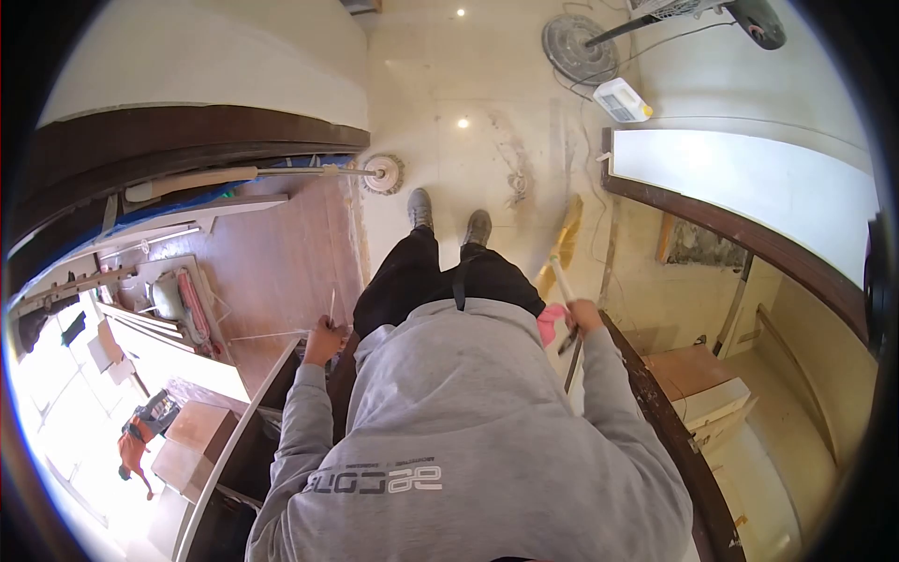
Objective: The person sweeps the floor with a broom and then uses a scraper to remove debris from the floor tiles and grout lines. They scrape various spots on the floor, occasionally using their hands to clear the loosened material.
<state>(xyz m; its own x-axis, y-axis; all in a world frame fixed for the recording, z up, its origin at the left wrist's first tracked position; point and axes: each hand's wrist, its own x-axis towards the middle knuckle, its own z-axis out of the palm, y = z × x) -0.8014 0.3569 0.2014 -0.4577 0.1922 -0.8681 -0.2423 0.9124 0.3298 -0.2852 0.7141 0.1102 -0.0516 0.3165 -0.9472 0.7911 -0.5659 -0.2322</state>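
Note:
My right hand is closed around the pale handle of a broom. Yellow bristles slant up and away from it over the tiled floor. Something pink sits against my thigh beside that hand, its kind unclear. On the other side, my left hand is closed with a thin pale stick rising from its fingers. It is beside the dark door frame at my left hip. Both hands hang low at my sides, below the grey sweatshirt.
A round-headed mop lies along the left doorway. Ahead on the right are a fan's round base, a cable and a white jug. A wooden box stands at right. Through the left opening, a person bends near boxes.

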